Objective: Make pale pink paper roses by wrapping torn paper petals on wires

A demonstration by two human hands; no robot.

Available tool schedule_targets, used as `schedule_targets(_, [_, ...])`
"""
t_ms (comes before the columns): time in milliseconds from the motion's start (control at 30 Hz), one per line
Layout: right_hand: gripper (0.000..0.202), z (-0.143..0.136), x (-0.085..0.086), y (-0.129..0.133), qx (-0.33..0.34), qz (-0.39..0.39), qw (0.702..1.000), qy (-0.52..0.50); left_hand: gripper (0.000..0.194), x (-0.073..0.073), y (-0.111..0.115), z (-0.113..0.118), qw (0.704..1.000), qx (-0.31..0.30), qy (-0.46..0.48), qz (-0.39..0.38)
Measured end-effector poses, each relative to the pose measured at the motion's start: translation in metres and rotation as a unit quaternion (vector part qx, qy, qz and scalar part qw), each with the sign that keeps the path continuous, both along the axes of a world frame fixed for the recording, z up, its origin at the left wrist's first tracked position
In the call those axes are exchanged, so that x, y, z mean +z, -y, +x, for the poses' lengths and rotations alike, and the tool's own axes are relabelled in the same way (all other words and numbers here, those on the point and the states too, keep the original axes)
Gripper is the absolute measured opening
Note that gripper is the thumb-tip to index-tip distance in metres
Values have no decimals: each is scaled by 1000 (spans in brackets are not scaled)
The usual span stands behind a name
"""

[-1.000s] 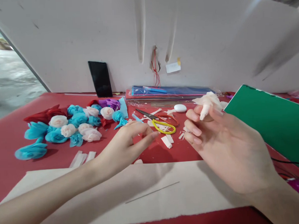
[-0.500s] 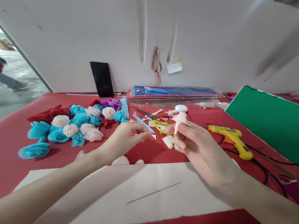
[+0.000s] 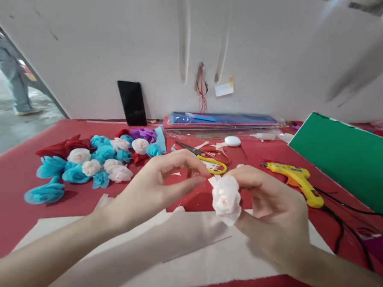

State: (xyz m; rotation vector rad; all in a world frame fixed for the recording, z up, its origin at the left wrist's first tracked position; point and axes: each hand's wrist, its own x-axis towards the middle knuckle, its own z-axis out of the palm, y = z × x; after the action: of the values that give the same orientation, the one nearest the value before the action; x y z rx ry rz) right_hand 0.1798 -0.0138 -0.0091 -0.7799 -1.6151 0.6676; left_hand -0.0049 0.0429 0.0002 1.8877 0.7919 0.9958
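My right hand (image 3: 275, 212) pinches a pale pink paper rose (image 3: 225, 199), its ruffled face turned toward me. Just left of the rose, my left hand (image 3: 170, 179) has thumb and fingers curved and apart, with nothing seen between them. Below both hands lies a sheet of pale paper (image 3: 127, 266) with a thin dark wire (image 3: 200, 248) across it. Scissors with yellow and red handles (image 3: 213, 163) rest behind the hands among white scraps. Only the tip of a light-blue stick (image 3: 173, 148) shows behind my left hand.
Blue, pink and red paper flowers (image 3: 104, 154) are heaped at left. A yellow glue gun (image 3: 297, 176) with a black cord lies at right, before a green board (image 3: 346, 165). A black phone (image 3: 132, 103) leans on the back wall. A person's legs (image 3: 13, 75) show far left.
My right hand has turned the rose to face me and brought it lower. My left hand has shifted slightly right, with its fingers more arched, now covering most of the blue stick.
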Motion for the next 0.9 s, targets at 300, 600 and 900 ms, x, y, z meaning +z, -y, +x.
schedule_targets(300, [27,-2,1,1,-44,-1,999,9,14,9,20,-1,972,49,27,227])
schedule_targets(600, [12,-10,13,6,-86,-59,994,22,30,12,35,0,940,65,-26,334])
schedule_targets(900, [19,-11,12,8,-92,-90,992,-22,13,13,30,-1,955,42,-7,293])
